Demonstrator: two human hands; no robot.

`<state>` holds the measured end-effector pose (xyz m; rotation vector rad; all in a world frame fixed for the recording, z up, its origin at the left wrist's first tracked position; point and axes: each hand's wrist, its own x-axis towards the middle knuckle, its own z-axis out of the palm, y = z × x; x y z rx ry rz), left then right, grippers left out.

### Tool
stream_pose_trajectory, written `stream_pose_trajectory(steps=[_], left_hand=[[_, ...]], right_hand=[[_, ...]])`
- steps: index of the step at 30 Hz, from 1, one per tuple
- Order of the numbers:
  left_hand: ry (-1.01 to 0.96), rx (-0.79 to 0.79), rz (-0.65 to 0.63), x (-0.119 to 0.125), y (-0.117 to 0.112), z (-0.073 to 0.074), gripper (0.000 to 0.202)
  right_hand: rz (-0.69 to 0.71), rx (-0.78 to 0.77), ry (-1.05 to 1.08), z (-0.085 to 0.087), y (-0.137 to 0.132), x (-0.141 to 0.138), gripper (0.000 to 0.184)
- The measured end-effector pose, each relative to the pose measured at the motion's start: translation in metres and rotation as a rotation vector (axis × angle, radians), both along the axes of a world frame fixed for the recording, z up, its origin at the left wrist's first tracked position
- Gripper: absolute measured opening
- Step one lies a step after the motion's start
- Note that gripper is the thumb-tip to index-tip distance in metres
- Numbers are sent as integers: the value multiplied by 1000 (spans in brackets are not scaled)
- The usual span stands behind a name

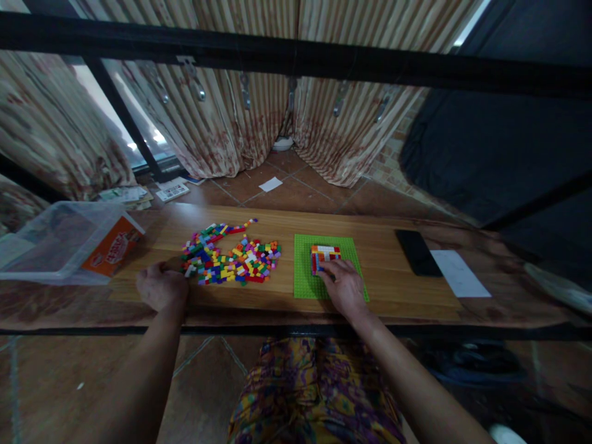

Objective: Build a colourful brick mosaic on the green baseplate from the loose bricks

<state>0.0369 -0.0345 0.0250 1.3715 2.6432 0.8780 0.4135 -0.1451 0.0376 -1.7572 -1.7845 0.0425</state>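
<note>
A green studded baseplate [303, 287] lies on the wooden board, bearing a small block of toy bricks [325, 251] in white, red, orange, blue and purple. My right hand [345, 285] reaches over the plate, its thumb and fingertips closed on a brick at the near side of that block; the fingers partly cover it. To the left spreads a loose pile of small toy bricks [231, 262] in many colours. Against the pile's left edge rests my left hand [161, 287], fingers curled in; whatever they may hold is hidden.
A clear plastic box [60, 240] with an orange label stands at the left. On the right lie a black phone-like slab [419, 253] and a white paper sheet [460, 273]. A dark metal bar [296, 58] crosses above the board, before striped curtains [259, 123].
</note>
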Motion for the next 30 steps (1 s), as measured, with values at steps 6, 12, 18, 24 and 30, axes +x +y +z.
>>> stream_pose_trajectory(steps=[6,12,18,24,30], left_hand=[[-28,-3,1,3,-2,7,41],[-11,14,-3,3,-2,5,39],[-5,12,-2,2,-2,1,39],[-5,25,2,1,-2,0,37],[-9,43,-2,1,-2,0,38]], right_hand=[[3,3,-33,1,0,2,17],[52,-51,-179,13,4,-1,12],[84,-90,-281,20,7,-2,10],[101,-102,-270,19,7,-1,13],[109,-91,-223,14,10,2,12]])
